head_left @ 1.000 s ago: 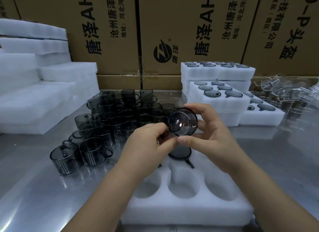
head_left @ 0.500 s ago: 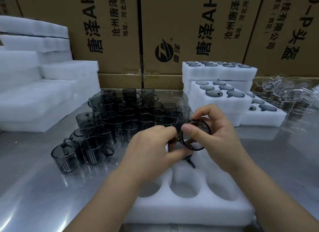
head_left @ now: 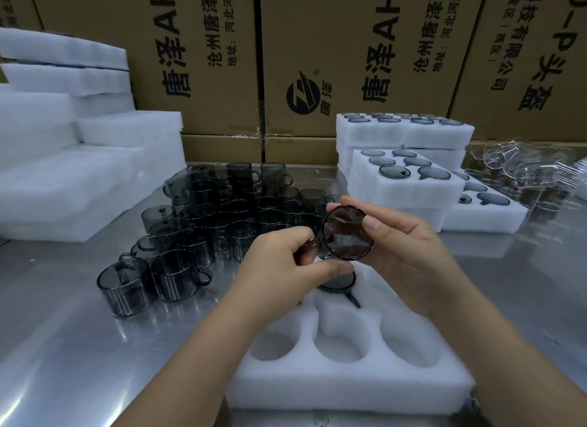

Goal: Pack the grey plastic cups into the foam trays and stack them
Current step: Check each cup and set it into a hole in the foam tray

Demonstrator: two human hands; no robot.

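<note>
On the steel table (head_left: 63, 347), a cup (head_left: 347, 232) hangs above the foam tray (head_left: 349, 385), left hand (head_left: 279, 267) pinching its handle, right hand (head_left: 409, 255) gripping its rim. Line the handle with a pocket's notch.

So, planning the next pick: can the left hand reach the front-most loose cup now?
Likely not yet: the left hand pinches the held cup by its handle. Once freed, nothing blocks the front-most cup.

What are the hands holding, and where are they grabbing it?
One grey plastic cup: the left hand pinches its handle, and the right hand grips its round side.
</note>
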